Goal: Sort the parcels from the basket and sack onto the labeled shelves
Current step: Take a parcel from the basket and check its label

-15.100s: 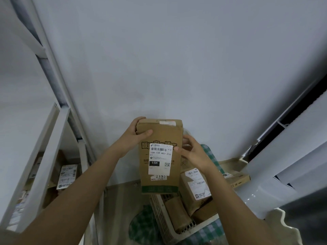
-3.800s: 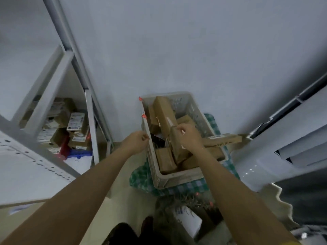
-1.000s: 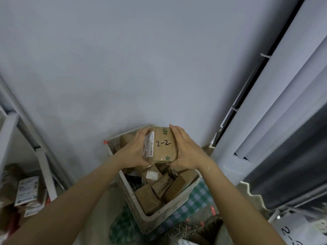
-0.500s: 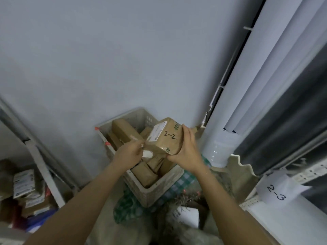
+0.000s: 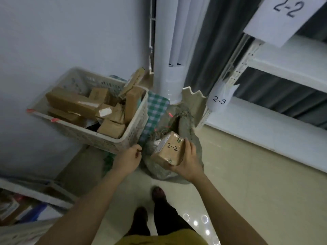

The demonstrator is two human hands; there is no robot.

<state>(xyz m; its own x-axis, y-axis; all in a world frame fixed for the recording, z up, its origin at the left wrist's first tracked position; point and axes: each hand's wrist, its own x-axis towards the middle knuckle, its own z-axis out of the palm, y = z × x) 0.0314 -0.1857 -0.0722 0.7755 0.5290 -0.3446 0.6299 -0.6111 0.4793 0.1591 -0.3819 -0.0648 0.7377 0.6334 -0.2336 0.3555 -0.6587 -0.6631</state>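
Observation:
My right hand [image 5: 189,160] grips a small brown parcel [image 5: 168,150] marked "2-2", holding it above the grey sack [image 5: 196,147] on the floor. My left hand [image 5: 129,159] hangs beside it with loosely curled fingers and holds nothing. A white plastic basket [image 5: 109,138] at the left holds several brown parcels [image 5: 70,101]. On the right stands a white shelf unit [image 5: 265,121] with paper labels "2-2" [image 5: 284,18] and "2-3" [image 5: 219,100].
A white column fan [image 5: 168,68] and dark curtain stand between basket and shelves. A green checked cloth [image 5: 155,110] lies under the basket. Another shelf with parcels [image 5: 19,209] sits at the lower left. My feet [image 5: 150,206] stand on pale floor.
My left hand has let go of the "2-2" parcel, which my right hand now holds alone. The view has swung right and down, bringing the labeled shelves into sight.

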